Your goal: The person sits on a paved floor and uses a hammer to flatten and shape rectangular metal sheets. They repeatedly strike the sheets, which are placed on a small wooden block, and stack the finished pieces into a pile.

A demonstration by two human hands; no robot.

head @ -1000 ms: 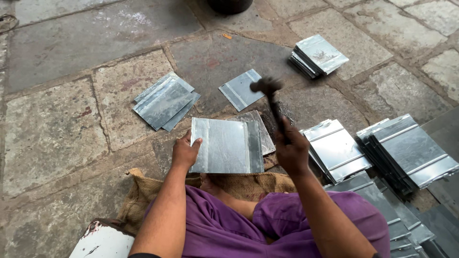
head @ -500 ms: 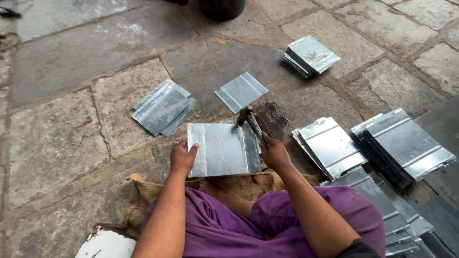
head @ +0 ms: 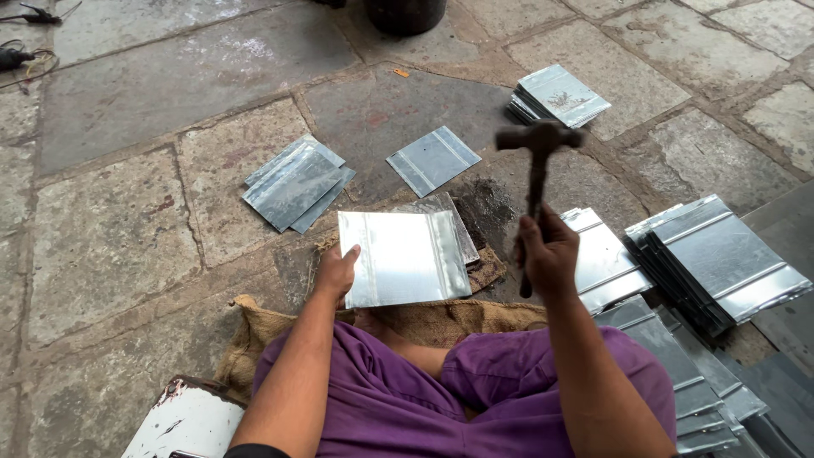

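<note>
My right hand [head: 549, 254], right of centre in the frame, is clamped round the handle of the hammer [head: 538, 165]. Half a second ago its head was down on the right edge of the metal sheet [head: 403, 257]; now it is raised well clear, up and to the right of the sheet, so that blow has landed and I judge another is coming. My left hand [head: 337, 271] presses on the sheet's left edge, fingers together on the metal. Farther up lie a loose stack of sheets [head: 292, 182] and a single sheet [head: 432, 159].
</note>
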